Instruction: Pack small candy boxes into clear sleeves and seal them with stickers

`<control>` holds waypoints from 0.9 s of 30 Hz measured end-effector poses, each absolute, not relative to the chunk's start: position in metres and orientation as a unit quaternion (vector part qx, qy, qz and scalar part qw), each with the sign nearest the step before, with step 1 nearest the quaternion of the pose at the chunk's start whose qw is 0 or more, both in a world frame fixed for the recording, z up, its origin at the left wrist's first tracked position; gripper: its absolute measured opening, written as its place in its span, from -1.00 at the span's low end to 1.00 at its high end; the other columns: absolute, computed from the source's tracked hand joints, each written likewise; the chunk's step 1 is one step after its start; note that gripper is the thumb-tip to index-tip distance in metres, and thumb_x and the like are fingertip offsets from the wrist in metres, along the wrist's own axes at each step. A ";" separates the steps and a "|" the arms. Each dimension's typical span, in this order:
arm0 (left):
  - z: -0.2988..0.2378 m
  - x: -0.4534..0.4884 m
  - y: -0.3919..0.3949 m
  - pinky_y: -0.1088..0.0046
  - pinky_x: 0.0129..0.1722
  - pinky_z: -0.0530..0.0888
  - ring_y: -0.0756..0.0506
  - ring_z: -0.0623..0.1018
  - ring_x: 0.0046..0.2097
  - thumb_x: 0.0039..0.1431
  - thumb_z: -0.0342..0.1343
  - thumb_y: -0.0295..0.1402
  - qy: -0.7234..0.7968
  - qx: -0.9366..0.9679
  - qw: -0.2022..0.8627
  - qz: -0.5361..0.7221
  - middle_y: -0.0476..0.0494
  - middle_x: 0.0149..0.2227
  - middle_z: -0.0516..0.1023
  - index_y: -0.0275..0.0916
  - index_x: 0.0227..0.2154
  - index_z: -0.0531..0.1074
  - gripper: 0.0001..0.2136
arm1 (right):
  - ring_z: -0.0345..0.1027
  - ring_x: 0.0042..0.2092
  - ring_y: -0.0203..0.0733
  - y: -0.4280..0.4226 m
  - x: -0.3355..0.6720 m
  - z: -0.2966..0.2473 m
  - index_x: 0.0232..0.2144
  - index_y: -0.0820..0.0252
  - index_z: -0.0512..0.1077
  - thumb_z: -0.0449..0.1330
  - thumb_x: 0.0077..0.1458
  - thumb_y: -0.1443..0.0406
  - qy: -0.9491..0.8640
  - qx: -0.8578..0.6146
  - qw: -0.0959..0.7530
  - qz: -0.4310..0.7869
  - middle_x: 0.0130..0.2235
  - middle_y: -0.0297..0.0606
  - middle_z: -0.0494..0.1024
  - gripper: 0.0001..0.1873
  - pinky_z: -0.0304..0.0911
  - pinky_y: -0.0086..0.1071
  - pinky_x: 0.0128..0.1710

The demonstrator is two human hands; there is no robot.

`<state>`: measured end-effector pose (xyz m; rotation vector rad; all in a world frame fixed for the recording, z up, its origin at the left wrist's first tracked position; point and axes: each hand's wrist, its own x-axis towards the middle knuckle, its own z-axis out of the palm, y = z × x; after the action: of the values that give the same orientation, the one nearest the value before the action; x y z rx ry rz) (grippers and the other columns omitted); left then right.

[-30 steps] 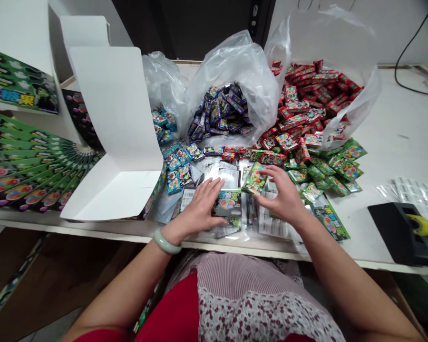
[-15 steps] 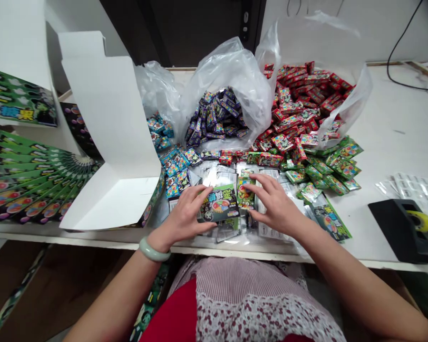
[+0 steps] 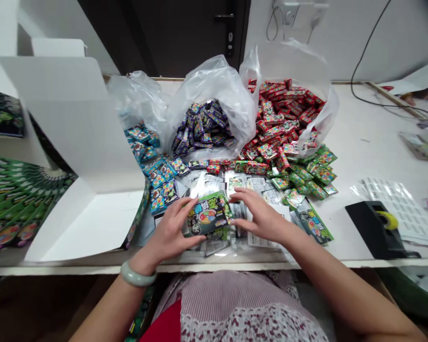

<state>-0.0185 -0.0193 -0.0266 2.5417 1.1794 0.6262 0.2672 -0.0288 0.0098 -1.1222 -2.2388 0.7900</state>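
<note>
My left hand (image 3: 171,230) grips a dark printed pouch (image 3: 205,216) by its left edge, thumb below and fingers above, just over the table's front edge. My right hand (image 3: 260,218) is at the pouch's right end, fingers curled on it where a small green packet sits at the pouch's mouth. Under both hands lie several clear and silvery flat pouches (image 3: 214,183). A jade bangle (image 3: 137,278) circles my left wrist.
Behind are plastic bags of purple packets (image 3: 205,126) and red packets (image 3: 288,111), loose blue packets (image 3: 153,161) and green packets (image 3: 314,173). An open white carton (image 3: 85,156) and fanned green cartons (image 3: 17,199) stand left. A black tape dispenser (image 3: 376,228) sits right.
My right hand carried a green packet from the pile to the pouch's right end. My left hand lifted the pouch off the stack. The view tilted up.
</note>
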 end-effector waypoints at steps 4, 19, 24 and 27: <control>-0.030 -0.016 -0.017 0.00 0.17 0.31 -0.36 0.28 0.20 0.02 0.28 -0.13 0.397 0.879 0.145 0.220 -0.31 0.15 0.22 -0.09 0.31 -0.03 -0.16 | -0.07 0.35 -0.01 -0.027 0.258 0.009 0.15 0.08 0.28 0.06 0.25 0.17 -0.837 -0.376 0.224 0.329 0.16 -0.14 0.41 -0.57 -0.29 0.15 0.31; -0.029 -0.021 -0.015 0.00 0.17 0.32 -0.34 0.31 0.18 0.06 0.25 -0.12 0.434 0.858 0.147 0.232 -0.28 0.14 0.21 -0.08 0.30 -0.01 -0.21 | 0.38 -0.07 0.06 0.102 0.339 -0.037 -0.23 0.25 0.48 0.22 0.07 0.34 -0.745 -0.624 0.204 0.120 -0.19 -0.04 0.56 -0.82 0.19 -0.10 -0.02; -0.029 -0.024 -0.011 0.04 0.17 0.34 -0.31 0.32 0.17 0.07 0.24 -0.08 0.438 0.855 0.143 0.237 -0.26 0.14 0.22 -0.10 0.29 0.01 -0.21 | 0.44 -0.27 -0.21 0.089 0.345 -0.034 -0.16 0.19 0.43 0.07 0.19 0.26 -0.764 -0.557 0.238 0.220 -0.26 -0.29 0.58 -0.78 0.32 -0.35 -0.24; -0.028 -0.023 -0.010 0.03 0.17 0.34 -0.31 0.32 0.17 0.07 0.23 -0.07 0.437 0.855 0.136 0.243 -0.25 0.14 0.22 -0.09 0.29 0.01 -0.22 | 0.42 -0.26 -0.21 0.083 0.337 -0.035 -0.23 0.22 0.41 0.10 0.14 0.29 -0.774 -0.528 0.263 0.231 -0.28 -0.25 0.55 -0.83 0.33 -0.35 -0.24</control>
<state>-0.0231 -0.0099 -0.0283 2.4767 1.2670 0.7042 0.3366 0.0832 -0.0353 -1.4286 -2.0915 0.6233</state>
